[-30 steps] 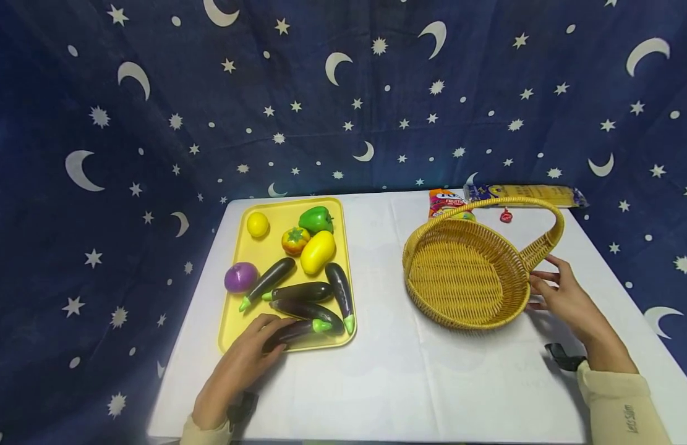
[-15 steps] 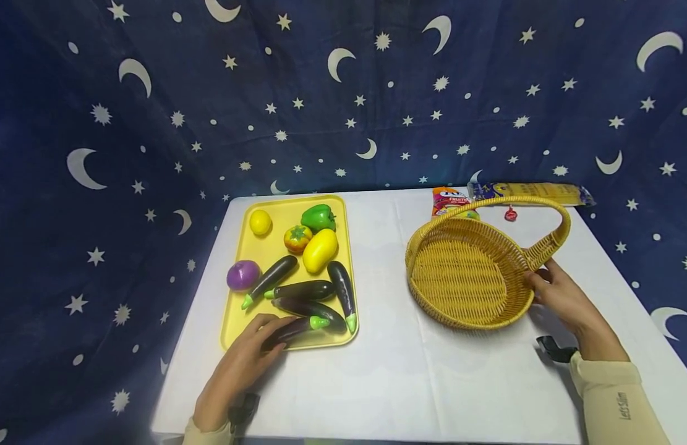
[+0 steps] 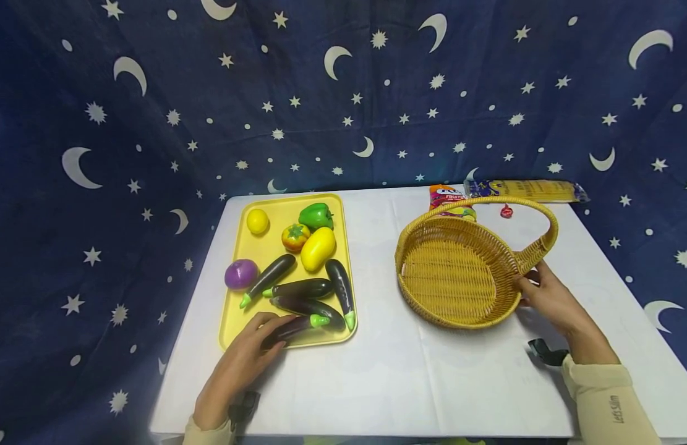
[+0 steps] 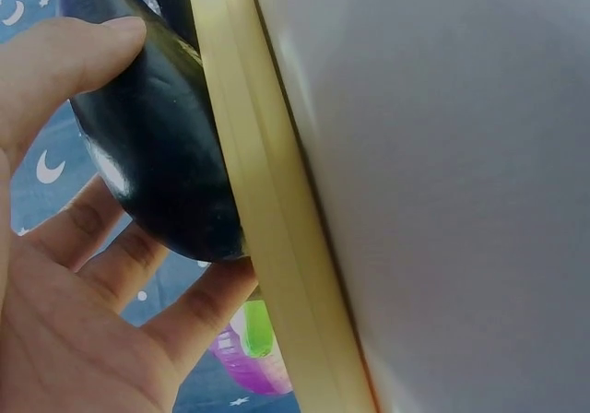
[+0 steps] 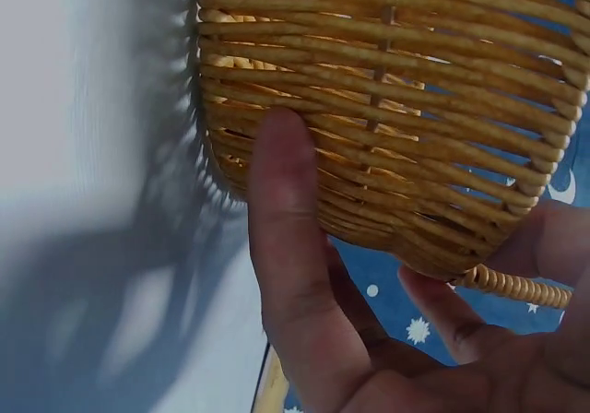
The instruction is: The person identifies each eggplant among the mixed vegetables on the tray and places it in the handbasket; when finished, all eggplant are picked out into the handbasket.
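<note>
A dark purple toy eggplant (image 3: 292,329) lies at the near edge of a yellow tray (image 3: 265,247). My left hand (image 3: 244,356) grips its thick end. In the left wrist view the thumb presses one side of the eggplant (image 4: 161,146) while the fingers curl round the other. On the right, my right hand (image 3: 554,304) holds the side of a round wicker basket (image 3: 451,281), just below the foot of its arched handle. The right wrist view has one finger (image 5: 286,182) against the woven wall (image 5: 387,109); the other fingertips are partly hidden.
Also on the tray are several more eggplants (image 3: 304,288), a yellow lemon (image 3: 257,221), a green pepper (image 3: 316,216), a tomato (image 3: 295,237), a yellow mango-like fruit (image 3: 318,249) and a purple round one (image 3: 241,274). Snack packs (image 3: 451,201) and a long yellow package (image 3: 527,190) lie behind the basket.
My right hand has gone from loosely spread fingers beside the basket to gripping its side. The basket has shifted slightly to the left. My left hand stays on the eggplant.
</note>
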### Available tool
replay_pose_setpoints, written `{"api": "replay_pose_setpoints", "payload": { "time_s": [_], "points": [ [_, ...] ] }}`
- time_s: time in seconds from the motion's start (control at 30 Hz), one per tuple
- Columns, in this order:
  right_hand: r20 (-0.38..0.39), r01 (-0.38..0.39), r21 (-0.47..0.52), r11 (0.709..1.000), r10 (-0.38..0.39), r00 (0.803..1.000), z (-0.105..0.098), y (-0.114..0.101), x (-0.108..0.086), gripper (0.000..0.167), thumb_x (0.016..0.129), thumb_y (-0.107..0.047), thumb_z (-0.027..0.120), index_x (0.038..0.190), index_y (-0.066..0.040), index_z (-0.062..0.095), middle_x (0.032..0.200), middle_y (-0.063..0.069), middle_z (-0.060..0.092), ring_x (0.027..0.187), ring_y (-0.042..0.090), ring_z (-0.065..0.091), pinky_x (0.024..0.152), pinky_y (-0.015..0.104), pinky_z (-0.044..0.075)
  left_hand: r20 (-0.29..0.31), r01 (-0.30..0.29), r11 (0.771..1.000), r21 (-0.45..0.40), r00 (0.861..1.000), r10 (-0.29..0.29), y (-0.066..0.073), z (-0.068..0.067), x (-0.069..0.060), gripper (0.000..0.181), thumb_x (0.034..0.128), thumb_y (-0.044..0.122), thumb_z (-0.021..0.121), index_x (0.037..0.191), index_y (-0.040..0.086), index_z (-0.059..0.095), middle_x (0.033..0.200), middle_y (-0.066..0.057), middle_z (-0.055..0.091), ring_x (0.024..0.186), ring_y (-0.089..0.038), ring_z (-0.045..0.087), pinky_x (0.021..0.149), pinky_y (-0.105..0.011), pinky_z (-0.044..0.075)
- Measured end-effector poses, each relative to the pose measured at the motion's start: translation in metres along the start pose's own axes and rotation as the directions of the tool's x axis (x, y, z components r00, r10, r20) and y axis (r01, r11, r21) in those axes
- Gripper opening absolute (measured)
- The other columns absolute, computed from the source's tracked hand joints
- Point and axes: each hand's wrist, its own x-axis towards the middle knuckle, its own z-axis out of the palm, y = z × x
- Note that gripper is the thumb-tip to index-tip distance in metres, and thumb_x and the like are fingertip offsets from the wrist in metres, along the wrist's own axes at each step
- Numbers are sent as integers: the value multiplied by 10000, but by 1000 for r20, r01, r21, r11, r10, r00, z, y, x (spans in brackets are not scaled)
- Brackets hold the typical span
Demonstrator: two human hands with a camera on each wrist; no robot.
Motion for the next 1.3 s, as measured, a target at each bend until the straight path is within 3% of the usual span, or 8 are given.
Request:
{"api": "replay_pose_setpoints", "payload": {
  "time_s": [0.13, 0.2, 0.53, 0.83, 1.3],
  "points": [
    [10, -2, 8, 1000, 2, 1000, 7, -1, 0, 715, 1140, -272, 358, 1686, -22, -31, 1565, 445, 323, 1296, 436, 561, 798, 256, 602, 3, 3, 1000, 0, 1000, -3, 0, 0, 1, 678, 797, 59, 906, 1402, 273, 688, 1178, 30, 658, 1013, -108, 659, 846, -352, 600],
    [12, 0, 16, 1000, 0, 1000, 10, -2, -1, 718, 1141, -273, 366, 1687, -24, -28, 1555, 438, 335, 1315, 468, 547, 802, 267, 608, 5, 2, 1000, 1, 1000, -2, 0, 0, 1, 676, 798, 61, 905, 1401, 273, 689, 1180, 28, 658, 1015, -110, 660, 846, -354, 600],
    [5, 17, 49, 999, -17, 1000, 26, -8, -7, 687, 1145, -266, 374, 1681, -54, 0, 1507, 410, 373, 1297, 454, 555, 805, 285, 619, -6, -22, 1000, 12, 1000, 22, -1, 1, 1, 656, 796, 70, 907, 1395, 232, 693, 1177, 11, 659, 1015, -118, 650, 836, -355, 593],
    [-2, 5, 88, 996, -5, 1000, 37, -14, -10, 705, 1141, -268, 396, 1696, -102, -7, 1529, 412, 350, 1348, 529, 505, 812, 306, 621, -10, -19, 999, 39, 1000, 19, -1, 0, 1, 651, 792, 79, 912, 1389, 227, 699, 1179, -4, 668, 1021, -139, 655, 835, -363, 589],
    [-15, -12, 67, 998, 13, 1000, 42, -18, -11, 716, 1141, -257, 386, 1704, -116, -33, 1511, 408, 375, 1340, 542, 527, 820, 331, 627, -12, -100, 989, 107, 995, 102, -4, 0, 2, 697, 724, 20, 928, 1354, 247, 735, 1155, -23, 676, 1000, -188, 646, 826, -384, 564]
  ]
}}
